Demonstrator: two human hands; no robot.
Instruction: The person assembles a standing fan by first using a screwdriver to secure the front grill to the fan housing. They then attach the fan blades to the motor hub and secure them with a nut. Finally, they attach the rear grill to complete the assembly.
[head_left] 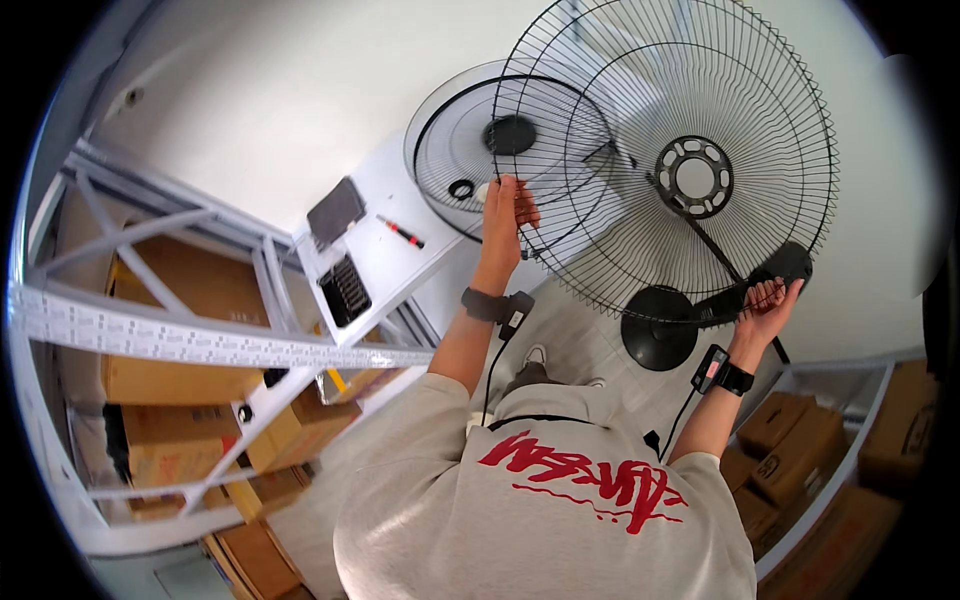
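Note:
Between my hands I hold a large round black wire fan grille [612, 225] with a ring-shaped hub at its centre. It is raised in front of me and tilted. My left hand [508, 212] is closed on its left rim, and my right hand [768, 308] grips its lower right rim. Behind the grille, near my right hand, are the dark motor head and pole of a fan stand, with its round black base [658, 345] on the floor. Another fan grille [450, 140] with a dark centre disc lies on the white table, partly hidden behind the held one.
On the white table [385, 265] lie a red-and-black screwdriver [402, 232], a dark flat box [336, 212], a black case of bits [345, 290] and a black ring [461, 189]. Metal shelving with cardboard boxes [190, 375] stands left; more boxes [790, 450] are at right.

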